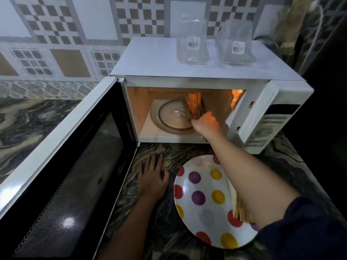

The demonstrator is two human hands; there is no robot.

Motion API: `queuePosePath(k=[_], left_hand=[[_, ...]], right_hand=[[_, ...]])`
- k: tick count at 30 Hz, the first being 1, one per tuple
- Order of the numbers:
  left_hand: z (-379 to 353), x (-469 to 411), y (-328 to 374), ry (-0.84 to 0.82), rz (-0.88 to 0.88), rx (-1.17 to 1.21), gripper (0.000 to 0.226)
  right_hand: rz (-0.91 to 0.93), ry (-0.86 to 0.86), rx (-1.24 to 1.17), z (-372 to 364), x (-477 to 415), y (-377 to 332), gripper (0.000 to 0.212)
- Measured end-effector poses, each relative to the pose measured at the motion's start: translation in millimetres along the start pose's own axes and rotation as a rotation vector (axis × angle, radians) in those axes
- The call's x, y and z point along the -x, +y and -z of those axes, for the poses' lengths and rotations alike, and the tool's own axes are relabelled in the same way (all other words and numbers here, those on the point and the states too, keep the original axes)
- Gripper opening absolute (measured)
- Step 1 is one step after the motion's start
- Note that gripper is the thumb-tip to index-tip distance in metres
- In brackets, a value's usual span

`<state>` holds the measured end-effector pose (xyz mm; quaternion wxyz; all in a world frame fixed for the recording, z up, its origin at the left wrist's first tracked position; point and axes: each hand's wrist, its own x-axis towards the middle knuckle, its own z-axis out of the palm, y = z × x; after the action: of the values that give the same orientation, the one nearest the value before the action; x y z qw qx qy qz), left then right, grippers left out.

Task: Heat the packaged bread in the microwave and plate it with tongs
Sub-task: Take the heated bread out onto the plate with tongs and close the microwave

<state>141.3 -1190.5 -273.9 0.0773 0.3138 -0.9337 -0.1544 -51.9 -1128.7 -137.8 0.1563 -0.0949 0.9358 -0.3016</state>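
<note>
The white microwave [189,59] stands open and lit inside, its door [62,166] swung out to the left. My right hand [205,122] reaches into the cavity and grips the tongs [195,114], which clasp a slice of bread [194,101] held upright over the right side of the glass turntable [169,117]. My left hand [152,177] rests flat on the counter below the microwave. A white plate [204,201] with coloured dots lies in front, with bread slices [241,209] at its right edge, partly hidden by my right forearm.
Two clear glass jars [193,42] [237,44] stand on top of the microwave. The open door blocks the left side of the marbled counter [33,121]. A tiled wall runs behind. The far right is dark.
</note>
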Motion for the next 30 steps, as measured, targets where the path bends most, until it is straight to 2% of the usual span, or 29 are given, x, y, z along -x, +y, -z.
queuePosePath(k=[3,7,9,14,20,26,30], left_hand=[[-1,0,-2,0.021,-0.002,-0.003,0.077],[-2,0,-2,0.028,-0.004,-0.013,0.074],[-2,0,-3,0.029,0.0,-0.001,0.073],[-2,0,-3,0.025,-0.002,-0.006,0.074],[-1,1,-2,0.045,-0.008,0.018,0.074],[2,-1,-6,-0.048,-0.04,0.017,0.086],[4,10,-17,-0.099,-0.108,-0.006,0.09]], right_hand=[[-0.013,-0.046,-0.046,-3,-12,-12,0.046],[-0.094,-0.016,-0.271,-11,-23,-19,0.054],[-0.084,0.02,-0.327,-14,-26,-20,0.048],[0.009,0.067,-0.092,-12,-24,-11,0.048],[0.01,0.046,-0.046,-4,-12,-7,0.033],[0.079,0.107,0.014,9,22,11,0.046],[0.113,0.134,-0.005,25,56,32,0.042]])
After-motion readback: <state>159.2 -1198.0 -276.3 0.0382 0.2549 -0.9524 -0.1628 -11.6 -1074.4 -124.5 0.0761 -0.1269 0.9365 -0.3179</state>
